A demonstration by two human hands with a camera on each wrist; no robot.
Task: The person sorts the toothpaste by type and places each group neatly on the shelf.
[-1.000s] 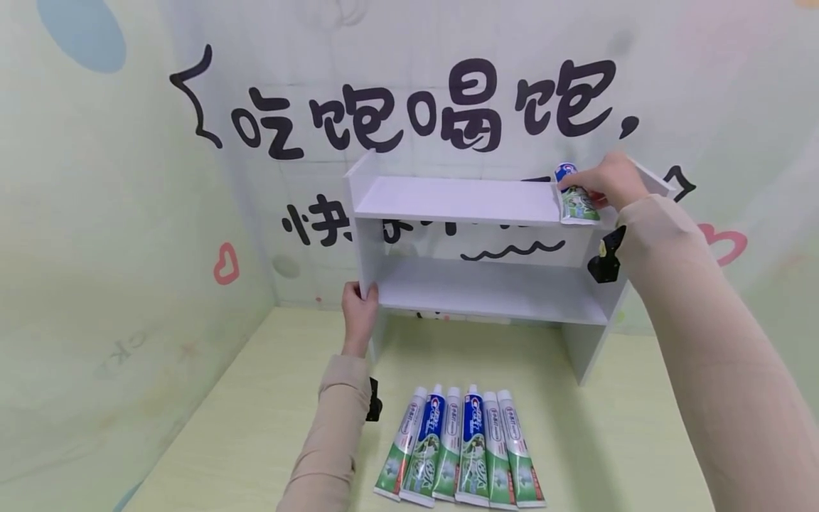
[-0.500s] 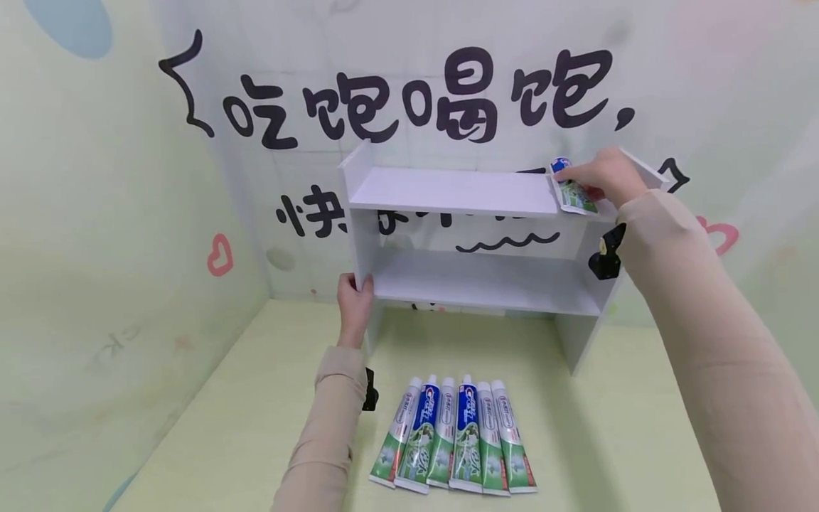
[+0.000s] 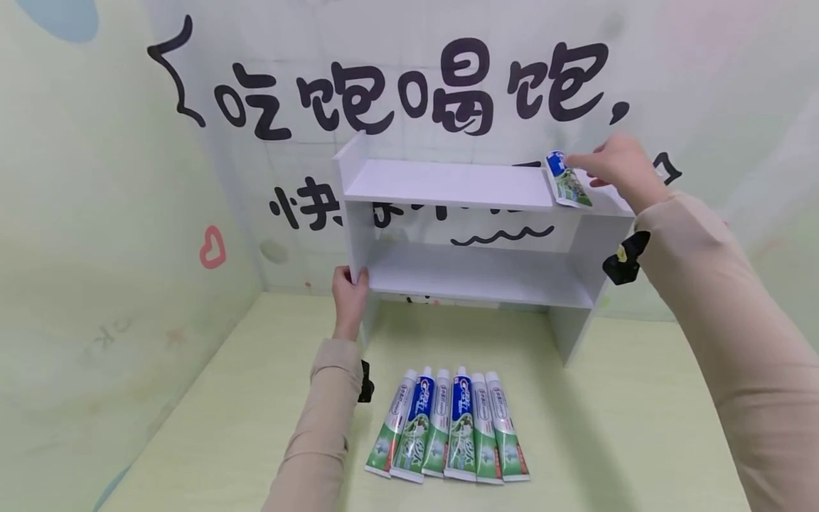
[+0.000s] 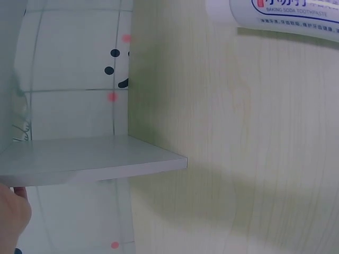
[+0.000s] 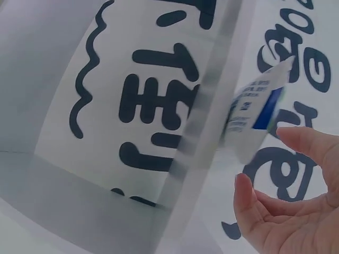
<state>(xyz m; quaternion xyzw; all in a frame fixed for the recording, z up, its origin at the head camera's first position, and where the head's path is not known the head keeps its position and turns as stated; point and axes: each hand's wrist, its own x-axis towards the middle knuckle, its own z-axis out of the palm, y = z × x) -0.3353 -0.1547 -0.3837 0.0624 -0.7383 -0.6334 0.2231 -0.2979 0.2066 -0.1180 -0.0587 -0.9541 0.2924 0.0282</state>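
Observation:
A white two-tier shelf [image 3: 441, 183] stands on the table against the wall. My left hand [image 3: 350, 299] grips the edge of its left side panel, low down; the left wrist view catches only part of that hand [image 4: 13, 217] at the panel. On the top board, towards the right end, a blue, white and green toothpaste tube [image 3: 568, 182] leans back with its crimped end at the front edge. My right hand [image 3: 623, 167] is just right of this tube. In the right wrist view, thumb and fingers are spread apart, with the tube [image 5: 254, 114] beyond the fingertips.
In front of the shelf, several toothpaste tubes [image 3: 462, 427] lie side by side on the pale wooden table [image 3: 211, 419], caps towards the shelf. Some are blue and green, others silver and green. A wall [image 3: 115, 235] rises on the left; the back wall [image 3: 409, 43] bears large black characters.
My right hand has let go of the toothpaste tube on the top board and drawn slightly to the right. My left hand keeps its grip on the side panel. The head view has tilted down a little.

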